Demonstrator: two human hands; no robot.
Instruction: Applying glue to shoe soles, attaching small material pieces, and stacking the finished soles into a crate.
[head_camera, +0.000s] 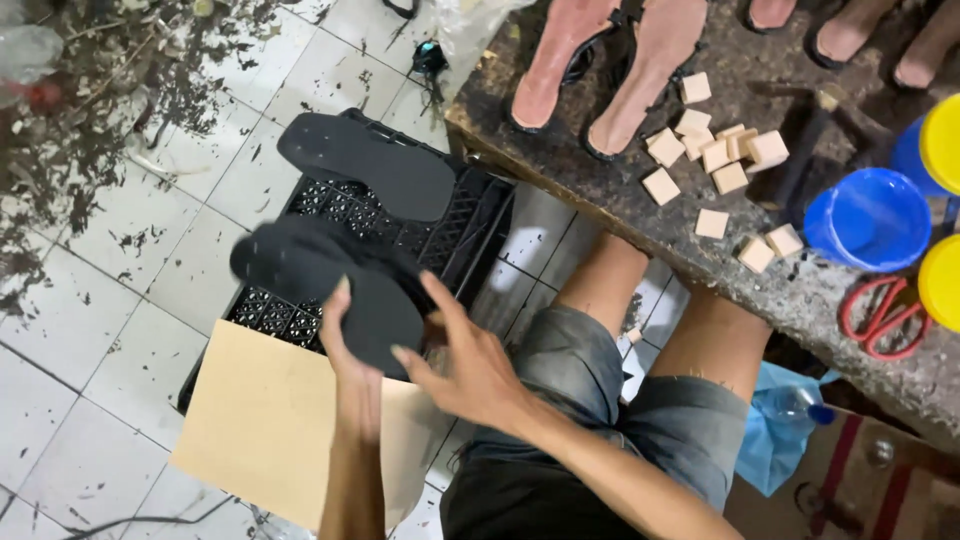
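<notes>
Fingers of my left hand (345, 335) grip the black sole (330, 285), long axis running up-left; my right hand (465, 365), fingers spread, touches its near end.

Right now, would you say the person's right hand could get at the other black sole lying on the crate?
Probably yes. The right hand is open beside the black sole held by the left hand, and the other sole lies uncovered on the black crate just beyond, with nothing between.
</notes>
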